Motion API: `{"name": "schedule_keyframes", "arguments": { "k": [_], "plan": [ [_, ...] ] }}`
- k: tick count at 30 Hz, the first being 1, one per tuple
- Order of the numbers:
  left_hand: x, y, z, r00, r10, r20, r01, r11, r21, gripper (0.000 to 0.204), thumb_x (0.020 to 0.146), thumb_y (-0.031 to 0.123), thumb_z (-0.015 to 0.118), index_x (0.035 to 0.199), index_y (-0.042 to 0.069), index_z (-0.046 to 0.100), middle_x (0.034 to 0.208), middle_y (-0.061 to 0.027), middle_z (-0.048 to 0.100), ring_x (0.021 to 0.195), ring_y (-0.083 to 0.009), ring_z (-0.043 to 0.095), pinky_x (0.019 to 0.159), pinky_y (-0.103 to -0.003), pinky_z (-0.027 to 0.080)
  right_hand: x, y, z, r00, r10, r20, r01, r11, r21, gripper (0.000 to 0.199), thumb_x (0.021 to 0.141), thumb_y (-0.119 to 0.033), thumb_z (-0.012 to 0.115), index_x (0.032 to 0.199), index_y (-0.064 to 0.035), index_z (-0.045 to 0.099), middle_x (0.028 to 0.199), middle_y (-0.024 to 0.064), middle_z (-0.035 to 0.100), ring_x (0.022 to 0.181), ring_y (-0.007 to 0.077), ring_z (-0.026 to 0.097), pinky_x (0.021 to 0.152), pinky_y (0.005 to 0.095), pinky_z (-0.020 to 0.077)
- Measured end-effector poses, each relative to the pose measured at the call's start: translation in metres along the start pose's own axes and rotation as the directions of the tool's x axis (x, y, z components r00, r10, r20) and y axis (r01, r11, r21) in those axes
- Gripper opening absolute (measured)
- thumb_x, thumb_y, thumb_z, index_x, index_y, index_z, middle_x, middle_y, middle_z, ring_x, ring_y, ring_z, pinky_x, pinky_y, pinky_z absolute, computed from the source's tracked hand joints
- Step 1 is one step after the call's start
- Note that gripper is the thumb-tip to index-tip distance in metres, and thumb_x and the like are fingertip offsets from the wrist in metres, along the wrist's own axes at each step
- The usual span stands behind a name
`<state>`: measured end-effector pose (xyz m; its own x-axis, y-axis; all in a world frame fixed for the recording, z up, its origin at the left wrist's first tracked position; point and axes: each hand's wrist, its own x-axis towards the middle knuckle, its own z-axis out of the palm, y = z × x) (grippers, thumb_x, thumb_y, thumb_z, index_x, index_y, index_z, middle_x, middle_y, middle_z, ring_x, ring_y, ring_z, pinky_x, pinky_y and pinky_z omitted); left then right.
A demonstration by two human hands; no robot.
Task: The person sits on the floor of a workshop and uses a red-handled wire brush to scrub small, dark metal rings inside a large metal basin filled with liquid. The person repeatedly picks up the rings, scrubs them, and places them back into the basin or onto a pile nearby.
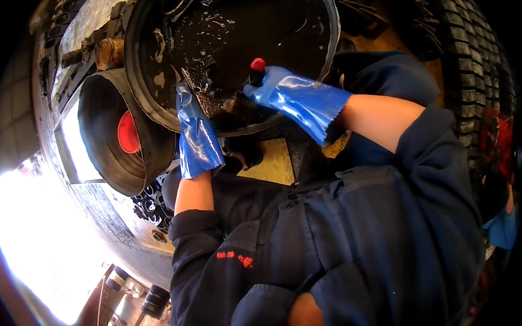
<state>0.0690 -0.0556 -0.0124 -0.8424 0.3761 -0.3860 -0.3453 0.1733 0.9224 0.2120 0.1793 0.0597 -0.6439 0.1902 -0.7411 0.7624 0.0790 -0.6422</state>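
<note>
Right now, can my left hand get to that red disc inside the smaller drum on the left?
Probably yes. The left hand grips the rim of the big black tub, and the red disc sits just beside it in the smaller drum, whose open mouth looks unblocked.

Glaring daylight at left

Dark navy coveralls worn, sleeves pushed up w/ forearms left bare. Shiny blue rubber gloves w/ zigzag-cut cuffs on left hand & right hand. Small red embroidery stitched on chest.
</note>
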Motion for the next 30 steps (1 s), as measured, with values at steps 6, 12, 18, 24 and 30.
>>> {"name": "schedule_keyframes", "arguments": {
  "k": [6, 12, 18, 24, 30],
  "plan": [
    [0.019, -0.019, -0.009, 0.998, 0.048, -0.039, -0.044, 0.994, 0.101, 0.042, 0.102, 0.025, 0.06, 0.134, -0.001, 0.056, 0.114, -0.0085, 0.067, 0.099, -0.0189, 0.063, 0.085, -0.032, 0.053, 0.007, -0.018, -0.039, 0.991, -0.127, 0.052, 0.124, 0.991, 0.051, 0.033, 0.099, -0.03, 0.059, 0.114, -0.003, 0.071, 0.094, 0.0159, 0.073, 0.086, 0.0278, 0.071, 0.079, 0.0388, 0.0556],
    [0.058, -0.048, -0.024, 0.991, 0.114, -0.068, -0.098, 0.974, 0.207, 0.039, 0.103, 0.021, 0.059, 0.134, -0.002, 0.056, 0.114, -0.0081, 0.067, 0.098, -0.017, 0.062, 0.085, -0.03, 0.052, -0.01, -0.016, -0.035, 0.809, -0.58, 0.095, 0.574, 0.745, -0.338, 0.033, 0.103, -0.017, 0.047, 0.128, -0.0063, 0.065, 0.101, 0.0174, 0.07, 0.096, 0.0247, 0.065, 0.09, 0.0362, 0.0504],
    [0.045, -0.022, 0.024, 0.932, 0.196, -0.303, -0.073, 0.925, 0.373, 0.045, 0.096, 0.027, 0.072, 0.129, -0.002, 0.064, 0.106, -0.0092, 0.073, 0.093, -0.0134, 0.066, 0.083, -0.026, 0.052, 0.034, -0.043, -0.022, 0.956, -0.261, 0.137, 0.292, 0.899, -0.327, 0.036, 0.095, -0.034, 0.06, 0.107, -0.0017, 0.072, 0.09, 0.0156, 0.072, 0.086, 0.0284, 0.07, 0.085, 0.0389, 0.0537],
    [0.023, 0.015, 0.052, 0.965, 0.059, -0.257, -0.016, 0.986, 0.164, 0.044, 0.098, 0.021, 0.071, 0.134, -0.002, 0.06, 0.111, -0.0089, 0.072, 0.094, -0.0153, 0.065, 0.086, -0.03, 0.053, 0.064, -0.058, 0.001, 0.946, -0.319, 0.062, 0.248, 0.587, -0.771, 0.035, 0.087, -0.028, 0.072, 0.12, -0.018, 0.07, 0.108, 0.0062, 0.075, 0.094, 0.0297, 0.073, 0.083, 0.041, 0.0589],
    [0.02, 0.045, 0.051, 0.987, 0.153, -0.057, -0.138, 0.97, 0.201, 0.045, 0.1, 0.019, 0.069, 0.137, -0.003, 0.057, 0.119, -0.015, 0.072, 0.099, -0.0194, 0.068, 0.09, -0.033, 0.054, 0.074, -0.037, -0.015, 0.476, -0.867, 0.15, 0.652, 0.233, -0.722, 0.037, 0.084, -0.022, 0.075, 0.12, -0.0237, 0.069, 0.105, 0.0028, 0.075, 0.09, 0.026, 0.074, 0.073, 0.0399, 0.0601]
  ]
}}
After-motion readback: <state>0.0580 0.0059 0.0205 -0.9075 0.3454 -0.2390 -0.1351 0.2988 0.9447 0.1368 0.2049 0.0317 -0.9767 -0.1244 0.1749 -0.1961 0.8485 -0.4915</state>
